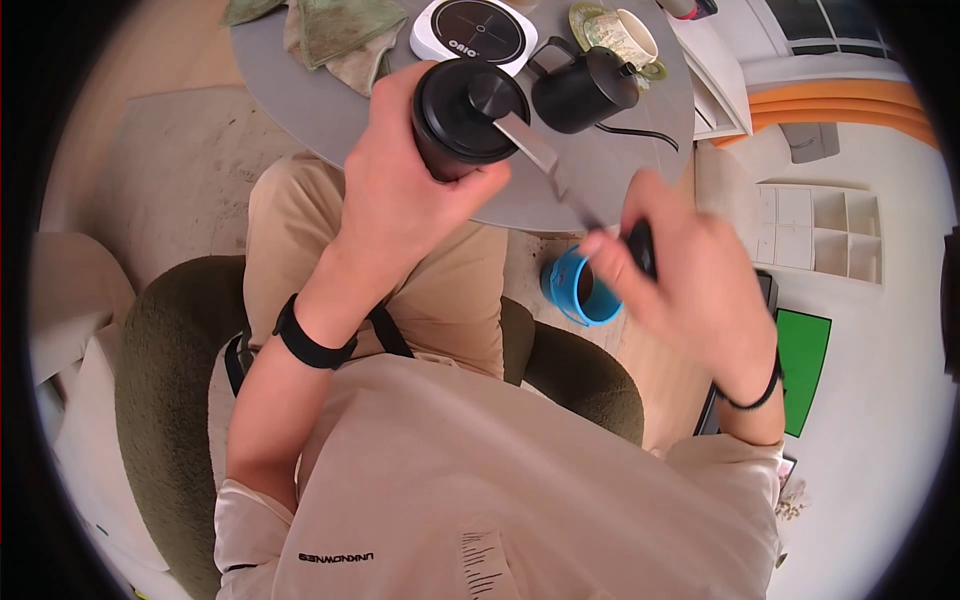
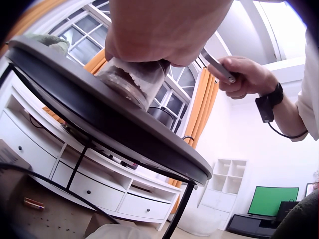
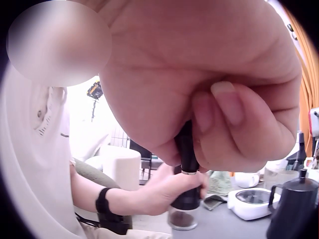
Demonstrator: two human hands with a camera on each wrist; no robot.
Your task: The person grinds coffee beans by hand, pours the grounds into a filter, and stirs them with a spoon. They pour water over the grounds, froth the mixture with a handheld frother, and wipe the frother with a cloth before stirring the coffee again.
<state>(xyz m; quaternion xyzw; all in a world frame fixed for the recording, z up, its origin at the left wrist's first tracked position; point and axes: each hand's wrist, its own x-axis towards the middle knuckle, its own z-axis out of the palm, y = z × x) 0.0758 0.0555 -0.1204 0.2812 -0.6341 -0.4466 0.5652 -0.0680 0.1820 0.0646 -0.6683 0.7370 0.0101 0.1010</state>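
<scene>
A manual coffee grinder point(image 1: 465, 110) with a black top and a clear lower jar point(image 2: 132, 82) is gripped by my left hand point(image 1: 405, 180) around its upper body. Dark grounds show inside the jar in the right wrist view. A metal crank arm point(image 1: 530, 145) reaches from the grinder's top to a black knob point(image 1: 641, 248). My right hand point(image 1: 690, 275) has its fingers curled round that knob, to the right of the grinder. In the left wrist view the jar's base is close to the table edge; whether they touch I cannot tell.
On the grey table point(image 1: 300, 95) are a white scale point(image 1: 475, 35), a black gooseneck kettle point(image 1: 585, 90), a patterned cup point(image 1: 625, 38) on a saucer and a green cloth point(image 1: 340, 35). A blue bucket point(image 1: 583, 287) is below the table's near edge.
</scene>
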